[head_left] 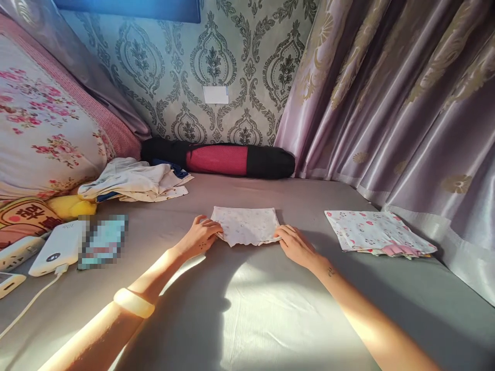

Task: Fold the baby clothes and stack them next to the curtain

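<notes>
A white folded garment (247,224) with a faint print lies flat on the grey sheet, its wavy near edge facing me. My left hand (203,234) pinches its left near corner, fingers closed on the fabric. At the opposite side, my right hand (296,245) grips the right near corner between thumb and fingers. Further right sits a neat pile of folded clothes (379,232), white with red and pink prints and a pink ruffle at its near edge. A loose heap of clothes (135,178), mostly white with some dark blue, lies at the back left.
A black and red rolled bag (216,158) lies along the wall. To the left are a white power bank (60,247) with a cable, a power strip (21,252), a blurred pale blue item (104,239) and a floral cushion (46,118). Curtains (386,103) hang at right.
</notes>
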Tool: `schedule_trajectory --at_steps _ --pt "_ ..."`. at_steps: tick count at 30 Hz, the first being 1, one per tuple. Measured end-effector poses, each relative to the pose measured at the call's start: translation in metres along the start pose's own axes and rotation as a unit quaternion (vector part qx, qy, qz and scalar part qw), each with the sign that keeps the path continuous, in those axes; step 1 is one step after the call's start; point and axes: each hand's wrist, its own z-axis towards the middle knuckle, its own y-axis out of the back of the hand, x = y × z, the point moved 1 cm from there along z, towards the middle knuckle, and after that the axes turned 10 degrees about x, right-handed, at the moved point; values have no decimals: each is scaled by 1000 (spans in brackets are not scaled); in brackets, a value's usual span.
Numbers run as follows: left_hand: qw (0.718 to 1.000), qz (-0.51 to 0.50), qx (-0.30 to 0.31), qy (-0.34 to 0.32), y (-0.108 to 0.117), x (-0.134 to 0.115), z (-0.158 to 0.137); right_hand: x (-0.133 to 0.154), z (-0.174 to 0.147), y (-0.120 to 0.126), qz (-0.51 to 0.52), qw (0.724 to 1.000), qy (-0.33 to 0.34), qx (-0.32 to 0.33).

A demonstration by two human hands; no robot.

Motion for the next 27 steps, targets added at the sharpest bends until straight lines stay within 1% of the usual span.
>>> schedule_trajectory --at_steps 4,7,10,13,16,17,19,23,27 --pt "1000 -5 8 -2 -3 0 -7 5 -4 6 1 1000 -2 12" --pt "1000 -16 16 5 3 -5 -7 9 2 13 -11 999 -25 37" --pt "998 -27 27 50 11 -14 6 15 22 16 -45 994 -80 53" --pt "992 -24 6 124 12 -27 34 28 52 12 -75 990 -114 36" --pt "986 -11 -5 165 3 -40 65 42 82 1 -53 991 -119 17" --pt "985 -5 -4 170 -2 -44 73 45 91 -4 -42 992 -117 21" --pt "983 2 18 181 -13 -49 86 49 103 -13 -22 991 -124 41" --pt "978 7 71 195 -31 -51 96 46 111 -31 -2 987 -130 91" --pt "977 11 90 192 -40 -46 94 39 110 -42 10 985 -130 110"
